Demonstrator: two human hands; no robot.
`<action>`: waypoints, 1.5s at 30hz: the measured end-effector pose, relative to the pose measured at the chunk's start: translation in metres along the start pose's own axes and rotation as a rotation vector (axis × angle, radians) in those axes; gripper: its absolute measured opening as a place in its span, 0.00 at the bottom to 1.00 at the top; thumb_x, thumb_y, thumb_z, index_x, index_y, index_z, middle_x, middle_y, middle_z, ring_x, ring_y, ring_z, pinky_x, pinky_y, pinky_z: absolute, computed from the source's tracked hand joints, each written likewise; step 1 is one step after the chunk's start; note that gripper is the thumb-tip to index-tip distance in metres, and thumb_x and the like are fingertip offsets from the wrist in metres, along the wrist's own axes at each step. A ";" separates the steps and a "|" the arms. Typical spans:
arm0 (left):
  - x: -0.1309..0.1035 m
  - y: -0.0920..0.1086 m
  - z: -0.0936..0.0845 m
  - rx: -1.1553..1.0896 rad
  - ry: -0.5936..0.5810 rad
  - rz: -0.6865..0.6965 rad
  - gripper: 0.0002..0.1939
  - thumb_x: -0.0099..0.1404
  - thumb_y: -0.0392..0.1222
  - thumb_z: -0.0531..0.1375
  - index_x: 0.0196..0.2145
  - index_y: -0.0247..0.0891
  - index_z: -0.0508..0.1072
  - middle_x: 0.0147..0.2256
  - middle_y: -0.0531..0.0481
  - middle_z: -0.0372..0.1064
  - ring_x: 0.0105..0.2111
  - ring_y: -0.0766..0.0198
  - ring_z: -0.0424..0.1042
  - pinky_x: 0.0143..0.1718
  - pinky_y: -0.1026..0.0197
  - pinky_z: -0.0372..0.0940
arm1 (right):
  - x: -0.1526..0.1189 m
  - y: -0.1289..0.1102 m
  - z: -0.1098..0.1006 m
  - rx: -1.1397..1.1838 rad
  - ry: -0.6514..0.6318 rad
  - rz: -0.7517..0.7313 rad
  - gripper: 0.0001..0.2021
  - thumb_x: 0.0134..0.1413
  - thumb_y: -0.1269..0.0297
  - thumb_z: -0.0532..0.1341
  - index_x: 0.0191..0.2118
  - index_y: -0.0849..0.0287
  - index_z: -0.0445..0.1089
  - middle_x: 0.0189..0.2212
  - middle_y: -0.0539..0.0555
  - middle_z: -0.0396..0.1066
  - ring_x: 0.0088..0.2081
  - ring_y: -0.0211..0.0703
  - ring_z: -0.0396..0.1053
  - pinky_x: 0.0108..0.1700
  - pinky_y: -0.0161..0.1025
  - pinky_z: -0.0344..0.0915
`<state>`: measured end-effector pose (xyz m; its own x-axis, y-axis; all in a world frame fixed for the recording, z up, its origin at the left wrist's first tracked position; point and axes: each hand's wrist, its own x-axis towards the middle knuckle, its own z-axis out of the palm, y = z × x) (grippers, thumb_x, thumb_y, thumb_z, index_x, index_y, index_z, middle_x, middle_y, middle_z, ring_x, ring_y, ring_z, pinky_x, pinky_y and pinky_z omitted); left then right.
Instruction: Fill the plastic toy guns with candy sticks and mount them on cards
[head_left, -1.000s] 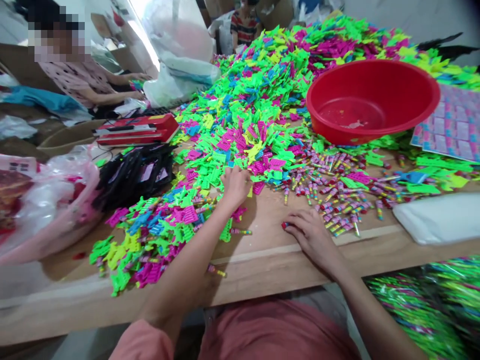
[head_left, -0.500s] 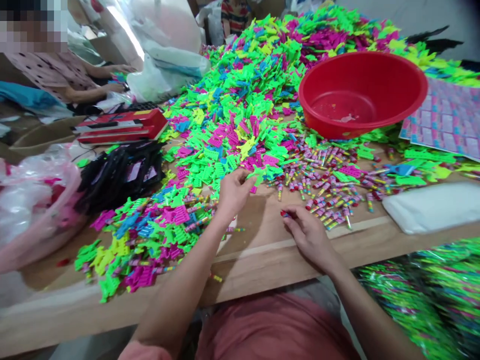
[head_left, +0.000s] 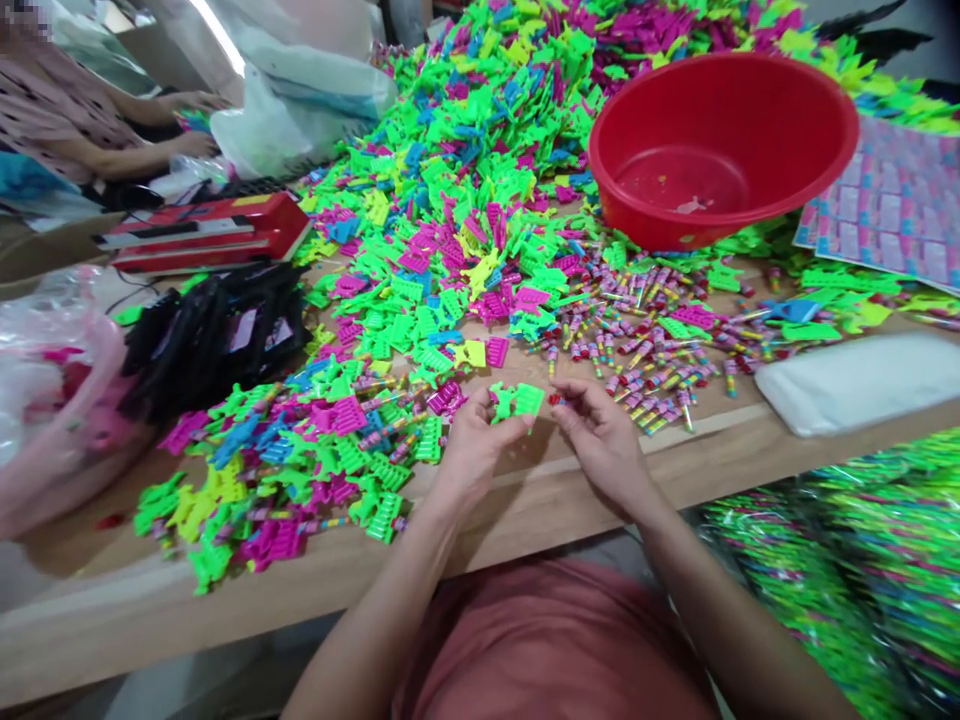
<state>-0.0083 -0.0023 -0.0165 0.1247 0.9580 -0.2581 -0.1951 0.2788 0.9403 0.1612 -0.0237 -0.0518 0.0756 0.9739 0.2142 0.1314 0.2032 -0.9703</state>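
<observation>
My left hand pinches a bright green plastic piece with a slatted end, held above the bare wood near the table's front. Just to its right, my right hand grips a small tube with a red end; most of the tube is hidden by the fingers. The two held things are close, with a narrow gap between them. Behind my right hand lie many small pink and yellow tubes. Left of my left hand is a pile of green, pink, blue and yellow plastic pieces.
A red basin stands at the back right by printed sheets and a white plastic stack. At left are black packets, a red sealing device and a pink bag. Another person sits far left.
My left hand has come back toward me from the heap, with the green piece now clearly held. My right hand has moved slightly up and left, close to it. The camera view has shifted.
</observation>
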 end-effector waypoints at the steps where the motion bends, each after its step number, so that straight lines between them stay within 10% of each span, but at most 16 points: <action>1: 0.000 -0.002 -0.002 0.023 -0.024 0.012 0.20 0.52 0.40 0.74 0.43 0.38 0.75 0.36 0.53 0.76 0.29 0.68 0.70 0.30 0.65 0.64 | 0.000 -0.002 -0.001 -0.001 -0.003 0.002 0.14 0.67 0.61 0.63 0.55 0.53 0.73 0.49 0.55 0.76 0.49 0.46 0.74 0.53 0.44 0.69; 10: -0.002 -0.006 -0.012 0.578 0.133 0.347 0.16 0.62 0.42 0.68 0.48 0.42 0.80 0.44 0.46 0.74 0.42 0.58 0.73 0.43 0.58 0.66 | -0.003 -0.014 -0.006 -0.083 -0.071 -0.074 0.10 0.68 0.63 0.62 0.51 0.53 0.77 0.44 0.53 0.77 0.46 0.45 0.74 0.50 0.43 0.70; 16: -0.008 -0.002 -0.005 0.139 -0.067 0.033 0.29 0.59 0.54 0.71 0.54 0.39 0.73 0.37 0.48 0.75 0.36 0.61 0.73 0.38 0.59 0.67 | -0.005 -0.016 -0.004 -0.159 -0.139 -0.200 0.10 0.68 0.69 0.61 0.51 0.54 0.77 0.42 0.54 0.77 0.45 0.44 0.74 0.48 0.41 0.71; 22: -0.007 -0.003 0.005 -0.166 0.048 0.008 0.20 0.56 0.46 0.73 0.44 0.39 0.75 0.38 0.51 0.72 0.35 0.67 0.70 0.39 0.64 0.64 | -0.009 -0.012 0.000 -0.182 -0.166 -0.235 0.16 0.70 0.70 0.58 0.58 0.52 0.74 0.46 0.56 0.75 0.50 0.46 0.73 0.51 0.44 0.71; 28: -0.005 -0.004 0.008 -0.158 0.229 0.039 0.34 0.48 0.34 0.72 0.53 0.45 0.71 0.47 0.53 0.69 0.41 0.68 0.69 0.45 0.65 0.63 | -0.010 -0.013 0.000 -0.162 -0.195 -0.193 0.15 0.70 0.67 0.59 0.58 0.51 0.75 0.45 0.56 0.75 0.47 0.46 0.74 0.48 0.43 0.72; 45: -0.010 -0.006 0.013 -0.048 0.208 0.103 0.20 0.55 0.43 0.71 0.43 0.40 0.70 0.38 0.55 0.70 0.36 0.69 0.69 0.39 0.65 0.65 | -0.009 -0.011 -0.002 -0.113 -0.219 -0.202 0.15 0.68 0.68 0.61 0.56 0.49 0.78 0.42 0.55 0.77 0.45 0.45 0.75 0.44 0.42 0.73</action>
<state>0.0040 -0.0149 -0.0171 -0.1006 0.9734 -0.2057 -0.2431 0.1765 0.9538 0.1612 -0.0354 -0.0427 -0.1765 0.9162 0.3597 0.2319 0.3938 -0.8895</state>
